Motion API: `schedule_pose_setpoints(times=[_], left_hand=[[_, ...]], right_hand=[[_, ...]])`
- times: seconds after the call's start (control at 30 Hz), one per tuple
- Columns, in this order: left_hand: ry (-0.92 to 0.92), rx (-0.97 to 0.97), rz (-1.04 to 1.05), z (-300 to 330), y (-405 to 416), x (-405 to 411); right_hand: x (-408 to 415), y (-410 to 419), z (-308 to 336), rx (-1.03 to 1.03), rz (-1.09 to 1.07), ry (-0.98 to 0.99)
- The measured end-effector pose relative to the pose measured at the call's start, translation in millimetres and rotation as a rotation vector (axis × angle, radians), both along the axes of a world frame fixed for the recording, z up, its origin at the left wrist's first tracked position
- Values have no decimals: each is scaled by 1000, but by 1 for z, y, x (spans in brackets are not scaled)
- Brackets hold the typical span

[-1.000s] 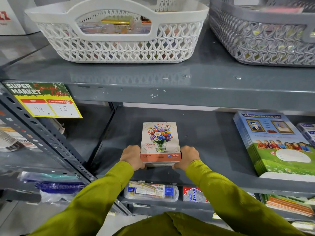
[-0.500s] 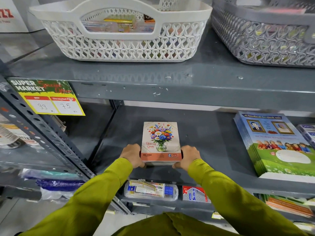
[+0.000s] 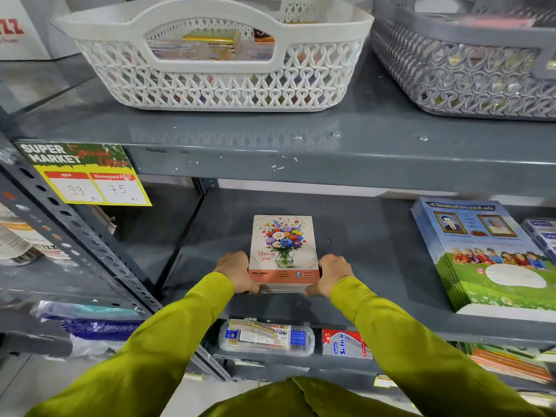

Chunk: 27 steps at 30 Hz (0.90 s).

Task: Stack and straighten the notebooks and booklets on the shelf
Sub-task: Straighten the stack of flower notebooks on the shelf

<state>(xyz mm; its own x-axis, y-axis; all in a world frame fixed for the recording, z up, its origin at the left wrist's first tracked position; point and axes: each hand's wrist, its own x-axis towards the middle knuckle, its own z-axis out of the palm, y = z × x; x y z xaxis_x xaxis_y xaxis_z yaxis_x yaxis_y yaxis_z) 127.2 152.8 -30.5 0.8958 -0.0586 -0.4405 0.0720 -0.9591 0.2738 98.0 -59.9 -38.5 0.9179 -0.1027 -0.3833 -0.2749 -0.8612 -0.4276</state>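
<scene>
A small stack of notebooks, the top cover showing a vase of flowers, lies on the grey middle shelf near its front edge. My left hand grips the stack's left side and my right hand grips its right side, both closed against the edges. A taller stack of blue and green booklets lies flat at the right of the same shelf, its edges fanned slightly to the left.
A white lattice basket and a grey one stand on the shelf above. A yellow price tag hangs on the left upright. Pencil boxes lie on the shelf below. More notebooks peek in at far right.
Both hands stay clamped on the flower notebook stack; it has barely shifted on the shelf. The view has drifted slightly.
</scene>
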Motion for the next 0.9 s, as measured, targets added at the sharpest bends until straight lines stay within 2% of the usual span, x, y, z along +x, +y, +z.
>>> schedule_pose_setpoints(times=[0.1,0.17,0.27,0.3,0.37,0.43,0.5,0.57,0.63,0.73,0.9], left_hand=[[-11,3,-10,-5,0,0],[52,-28,-15,-5,3,2],[253,-130,12,4,23,9],[267,-187,47,5,32,12],[180,-396,199,5,42,14],[91,-691,384,-1,39,18],[83,-988,494,8,16,14],[77,-1117,557,12,-5,16],[134,-1234,600,14,-19,18],[196,-1252,598,5,-22,22],[238,-1195,572,-7,-19,26]], right_hand=[[1,0,-1,10,1,-6],[3,-3,-2,31,35,36],[8,-26,1,142,157,220],[11,-37,3,198,174,276],[16,-57,6,393,47,305],[25,-63,1,665,-213,224],[36,-53,0,916,-432,119],[45,-35,3,1062,-538,79],[49,-16,10,1135,-546,104],[52,1,11,1224,-493,182],[56,8,-7,1200,-582,103]])
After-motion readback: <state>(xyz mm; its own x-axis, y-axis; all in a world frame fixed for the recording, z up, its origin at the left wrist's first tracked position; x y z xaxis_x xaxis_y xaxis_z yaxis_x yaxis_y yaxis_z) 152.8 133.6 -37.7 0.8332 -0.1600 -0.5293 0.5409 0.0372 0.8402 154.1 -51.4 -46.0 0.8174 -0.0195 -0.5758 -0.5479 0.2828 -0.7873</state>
